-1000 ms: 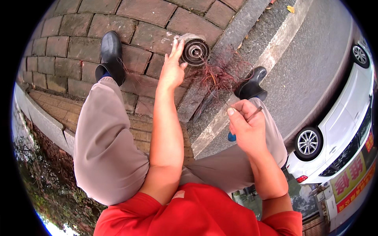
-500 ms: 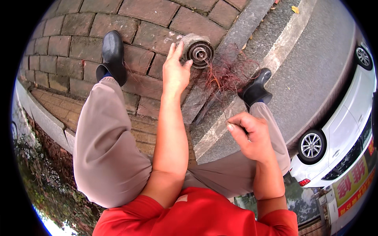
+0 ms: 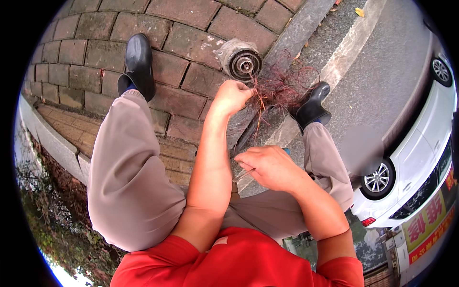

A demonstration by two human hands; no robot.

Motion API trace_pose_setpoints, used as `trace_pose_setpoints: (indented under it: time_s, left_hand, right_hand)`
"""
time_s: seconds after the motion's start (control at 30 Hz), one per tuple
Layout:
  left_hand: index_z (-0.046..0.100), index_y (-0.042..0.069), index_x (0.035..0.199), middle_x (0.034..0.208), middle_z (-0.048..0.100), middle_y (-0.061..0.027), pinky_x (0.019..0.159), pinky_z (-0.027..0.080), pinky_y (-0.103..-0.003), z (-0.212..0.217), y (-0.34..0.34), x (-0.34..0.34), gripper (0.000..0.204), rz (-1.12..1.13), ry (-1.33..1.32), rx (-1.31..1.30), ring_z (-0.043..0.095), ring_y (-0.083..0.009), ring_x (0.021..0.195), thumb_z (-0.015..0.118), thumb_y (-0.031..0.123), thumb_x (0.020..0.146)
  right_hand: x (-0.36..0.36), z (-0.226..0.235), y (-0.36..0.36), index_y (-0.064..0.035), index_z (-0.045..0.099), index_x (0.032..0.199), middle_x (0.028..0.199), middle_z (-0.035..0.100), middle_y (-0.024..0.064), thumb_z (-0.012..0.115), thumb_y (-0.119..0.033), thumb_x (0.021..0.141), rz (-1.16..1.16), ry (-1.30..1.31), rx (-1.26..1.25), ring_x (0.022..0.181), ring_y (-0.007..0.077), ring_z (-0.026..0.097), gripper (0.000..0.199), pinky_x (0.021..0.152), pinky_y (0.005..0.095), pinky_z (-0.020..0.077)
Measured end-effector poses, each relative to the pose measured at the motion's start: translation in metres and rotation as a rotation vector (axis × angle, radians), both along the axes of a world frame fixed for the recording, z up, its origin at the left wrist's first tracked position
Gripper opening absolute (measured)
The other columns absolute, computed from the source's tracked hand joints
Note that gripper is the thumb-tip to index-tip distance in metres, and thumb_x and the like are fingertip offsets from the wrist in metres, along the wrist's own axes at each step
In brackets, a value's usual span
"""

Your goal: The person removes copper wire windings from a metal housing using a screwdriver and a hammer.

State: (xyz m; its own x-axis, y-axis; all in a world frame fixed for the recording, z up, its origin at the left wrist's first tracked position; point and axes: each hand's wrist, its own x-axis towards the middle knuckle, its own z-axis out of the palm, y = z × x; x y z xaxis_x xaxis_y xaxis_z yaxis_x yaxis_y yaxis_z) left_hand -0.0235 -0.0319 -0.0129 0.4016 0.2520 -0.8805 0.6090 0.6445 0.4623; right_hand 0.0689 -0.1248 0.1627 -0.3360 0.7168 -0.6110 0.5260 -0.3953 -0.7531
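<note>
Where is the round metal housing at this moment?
In the head view, the round metal housing sits at upper centre on brick paving, near the kerb and tangled reddish wire, just beyond the left hand.

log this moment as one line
left hand: at wires | right hand: holding tool | metal part: on bricks, close to wires

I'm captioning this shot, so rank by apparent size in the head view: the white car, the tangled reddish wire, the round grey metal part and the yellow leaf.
1. White car
2. Tangled reddish wire, loosely spread
3. Round grey metal part
4. Yellow leaf
</note>
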Motion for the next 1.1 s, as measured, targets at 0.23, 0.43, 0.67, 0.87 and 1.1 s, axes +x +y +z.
trace_pose_setpoints:
  time_s: [0.23,0.43,0.67,0.87,1.1]
  left_hand:
    - [0.07,-0.005,0.089,0.071,0.066,-0.0096,0.056,0.046,-0.032,-0.013,-0.007,-0.011,0.017,0.108,-0.091,-0.052,0.059,-0.0136,0.061,0.061,0.002,0.077]
    - [0.069,-0.005,0.091,0.071,0.066,-0.0087,0.051,0.046,-0.031,-0.001,-0.001,-0.01,0.011,0.234,-0.163,-0.251,0.058,-0.0129,0.059,0.062,0.002,0.085]
    - [0.07,-0.003,0.092,0.072,0.066,-0.008,0.058,0.048,-0.031,-0.022,0.008,-0.034,0.014,0.024,-0.095,0.088,0.059,-0.0136,0.062,0.064,0.006,0.084]
    - [0.07,-0.003,0.092,0.076,0.066,-0.0068,0.064,0.048,-0.031,-0.013,0.018,-0.032,0.016,-0.056,-0.052,0.084,0.059,-0.0139,0.067,0.067,0.01,0.083]
    - [0.068,-0.002,0.09,0.078,0.064,-0.0025,0.064,0.046,-0.029,-0.006,0.023,-0.033,0.014,-0.129,-0.074,0.046,0.055,-0.0116,0.069,0.067,0.012,0.085]
  right_hand:
    - [0.051,-0.031,0.046,-0.0016,0.063,0.115,0.115,0.063,0.0166,0.049,0.008,0.081,-0.565,-0.435,0.268,0.103,0.0326,0.064,0.037,0.09,0.035,0.0496]
    - [0.048,-0.093,0.027,-0.0155,0.027,0.15,0.153,0.024,0.0257,0.049,0.009,0.076,-0.333,-0.571,-0.098,0.126,0.0412,0.048,0.08,0.103,0.0419,0.0421]
    - [0.005,-0.077,0.03,0.0031,0.045,0.126,0.081,0.063,0.0189,0.041,0.002,0.085,-0.509,-0.037,-0.821,0.065,0.0284,0.067,0.041,0.052,0.0395,0.0512]
    - [0.022,-0.078,0.036,0.0063,0.059,0.108,0.075,0.065,0.019,0.04,0.002,0.086,-0.699,-0.109,-0.765,0.053,0.0215,0.065,0.03,0.044,0.0337,0.0502]
    - [0.068,-0.14,0.003,0.002,0.065,0.096,0.088,0.068,0.0222,0.057,-0.02,0.091,-0.937,-0.542,-0.304,0.089,0.0384,0.065,0.024,0.08,0.0433,0.0496]
